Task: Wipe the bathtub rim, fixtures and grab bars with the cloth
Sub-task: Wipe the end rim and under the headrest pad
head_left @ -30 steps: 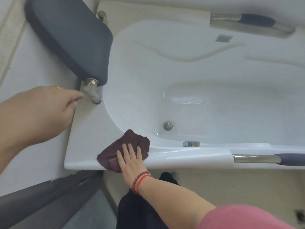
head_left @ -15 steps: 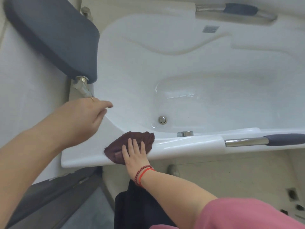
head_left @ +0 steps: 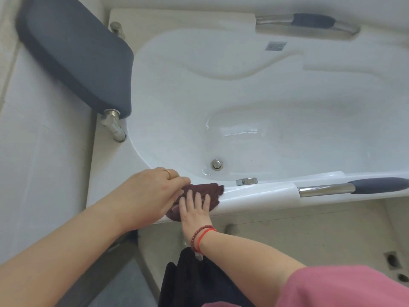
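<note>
A dark maroon cloth [head_left: 207,190] lies on the white bathtub's near rim [head_left: 254,196]. My right hand [head_left: 194,208] presses flat on the cloth, fingers spread. My left hand [head_left: 152,193], wearing a ring, rests on the cloth's left edge with fingers curled onto it; part of the cloth is hidden beneath it. A chrome and grey grab bar [head_left: 345,187] runs along the near rim to the right. A second grab bar [head_left: 307,23] sits on the far rim. A small chrome fixture [head_left: 246,181] stands on the rim just right of the cloth.
A dark grey headrest cushion [head_left: 75,56] on chrome posts [head_left: 114,127] spans the tub's left end. A round drain button [head_left: 217,164] sits in the tub wall. White wall panels lie to the left; beige floor with small drains [head_left: 392,260] is at lower right.
My left hand came down from beside the headrest post to the cloth's left edge. My right hand slid the cloth slightly to the right along the near rim.
</note>
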Motion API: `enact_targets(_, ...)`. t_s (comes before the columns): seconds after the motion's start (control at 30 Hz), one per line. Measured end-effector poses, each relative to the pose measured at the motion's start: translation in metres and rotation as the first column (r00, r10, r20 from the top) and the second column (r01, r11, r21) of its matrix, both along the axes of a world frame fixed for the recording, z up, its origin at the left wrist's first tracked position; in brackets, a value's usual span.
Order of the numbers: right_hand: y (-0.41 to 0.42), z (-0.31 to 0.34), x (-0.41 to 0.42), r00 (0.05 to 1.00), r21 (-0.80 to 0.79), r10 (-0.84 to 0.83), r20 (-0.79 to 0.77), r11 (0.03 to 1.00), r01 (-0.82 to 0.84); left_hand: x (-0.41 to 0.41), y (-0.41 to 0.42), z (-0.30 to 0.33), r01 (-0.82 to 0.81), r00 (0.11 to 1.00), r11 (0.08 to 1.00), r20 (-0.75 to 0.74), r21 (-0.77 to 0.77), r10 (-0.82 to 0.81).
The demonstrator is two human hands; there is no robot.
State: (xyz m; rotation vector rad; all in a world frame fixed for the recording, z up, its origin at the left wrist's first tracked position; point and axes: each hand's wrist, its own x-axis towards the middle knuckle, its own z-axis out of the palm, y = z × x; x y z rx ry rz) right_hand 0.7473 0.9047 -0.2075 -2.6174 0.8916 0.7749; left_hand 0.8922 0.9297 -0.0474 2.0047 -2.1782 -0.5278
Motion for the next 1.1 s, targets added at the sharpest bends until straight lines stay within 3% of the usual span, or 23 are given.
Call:
enact_targets(0.13,-0.002,-0.006,-0.004,0.995,0.009,0.092,0.047,0.996,-0.092,-0.005,-0.005,-0.004,0.03,1.0,1.0,0.004,-0.002,-0.03)
enact_targets(0.23,-0.025,-0.001,-0.034,0.99,-0.066,0.14,-0.014,0.988,-0.141,0.0,-0.006,-0.003,0.023,1.0,1.0,0.011,-0.008,-0.023)
enact_targets(0.33,-0.049,0.004,-0.062,0.997,-0.145,0.028,-0.077,0.989,-0.039,0.005,-0.003,-0.004,0.019,0.999,1.0,0.04,-0.024,-0.018)
enact_targets(0.5,-0.053,-0.005,-0.074,0.989,-0.211,-0.141,-0.048,0.969,0.128,-0.002,-0.005,-0.008,0.04,0.999,0.997,0.028,-0.073,-0.038)
enact_targets(0.6,-0.04,0.014,-0.045,0.955,-0.12,-0.255,-0.151,0.964,0.239,-0.012,-0.012,-0.008,0.072,0.997,0.993,0.014,-0.098,-0.071)
enact_targets(0.87,-0.058,-0.013,-0.084,0.998,-0.18,-0.057,-0.014,0.982,0.053,-0.014,-0.031,-0.002,0.114,0.993,0.984,0.032,-0.135,-0.111)
enact_targets(1.1,-0.069,0.005,-0.092,0.974,-0.083,-0.172,-0.147,0.983,0.161,-0.013,-0.037,0.002,0.139,0.989,0.978,0.073,-0.155,-0.129)
